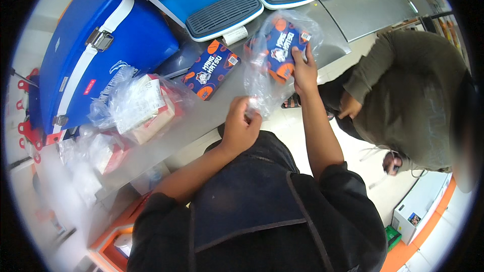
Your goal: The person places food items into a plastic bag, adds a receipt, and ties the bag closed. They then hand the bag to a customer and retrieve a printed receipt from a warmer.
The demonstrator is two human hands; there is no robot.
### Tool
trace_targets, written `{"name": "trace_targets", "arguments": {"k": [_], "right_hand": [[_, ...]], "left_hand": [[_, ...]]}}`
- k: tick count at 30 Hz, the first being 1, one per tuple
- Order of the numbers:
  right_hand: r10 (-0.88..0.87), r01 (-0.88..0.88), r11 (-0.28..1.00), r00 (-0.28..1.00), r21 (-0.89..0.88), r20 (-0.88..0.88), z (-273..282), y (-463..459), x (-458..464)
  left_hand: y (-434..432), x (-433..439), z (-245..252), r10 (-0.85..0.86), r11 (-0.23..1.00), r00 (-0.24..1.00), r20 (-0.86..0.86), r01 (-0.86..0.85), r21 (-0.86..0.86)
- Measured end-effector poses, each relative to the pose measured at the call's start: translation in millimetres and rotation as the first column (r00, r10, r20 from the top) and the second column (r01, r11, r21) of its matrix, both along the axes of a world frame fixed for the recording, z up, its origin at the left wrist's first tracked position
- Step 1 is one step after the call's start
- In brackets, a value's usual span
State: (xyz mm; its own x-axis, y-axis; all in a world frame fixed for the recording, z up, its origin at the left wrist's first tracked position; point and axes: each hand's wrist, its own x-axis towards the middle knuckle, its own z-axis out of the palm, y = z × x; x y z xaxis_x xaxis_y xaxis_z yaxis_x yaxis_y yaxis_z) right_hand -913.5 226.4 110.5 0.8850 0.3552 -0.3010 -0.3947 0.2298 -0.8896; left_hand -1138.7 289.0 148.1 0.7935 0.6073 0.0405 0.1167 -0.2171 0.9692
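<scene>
My right hand (305, 71) grips a printed blue-and-orange cardboard box (281, 47) by its right side, thumb across the top face. Around the box's left and far sides spreads a clear plastic bag (258, 83); how much of the box is inside it I cannot tell. The near end of the bag is pinched in the fingers of my left hand (242, 126). A second box with the same print (211, 68) lies on the steel counter (211, 117), left of the bag. Both boxes bear writing and a printed code.
Bagged food boxes (145, 102) with a paper slip stand at the left, beside a large blue cooler box (132, 41). A drink dispenser's drip trays (225, 13) line the back, with a paper roll (235, 36) before them. Close on my right, a person in a dark hoodie (408, 102) bends over.
</scene>
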Motion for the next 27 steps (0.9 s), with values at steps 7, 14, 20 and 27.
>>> {"name": "trace_targets", "arguments": {"k": [7,14,20,27], "right_hand": [[0.302,0.359,0.812,0.418,-0.461,0.857,32,7,-47],[0.347,-0.295,0.878,0.935,-0.378,0.076,-58,64,-167],[0.549,-0.397,0.771,0.811,-0.498,0.203,-55,10,-183],[0.589,-0.582,0.808,0.798,-0.092,0.127,-15,-32,-166]], "left_hand": [[96,6,-43,0.295,0.609,0.949,0.107,-0.273,0.744],[140,7,-56,0.319,0.848,0.727,-0.608,0.068,0.526],[52,-82,-77,0.246,0.939,0.811,-0.530,-0.065,0.336],[35,-104,-62,0.193,0.892,0.922,-0.336,-0.307,-0.331]]}}
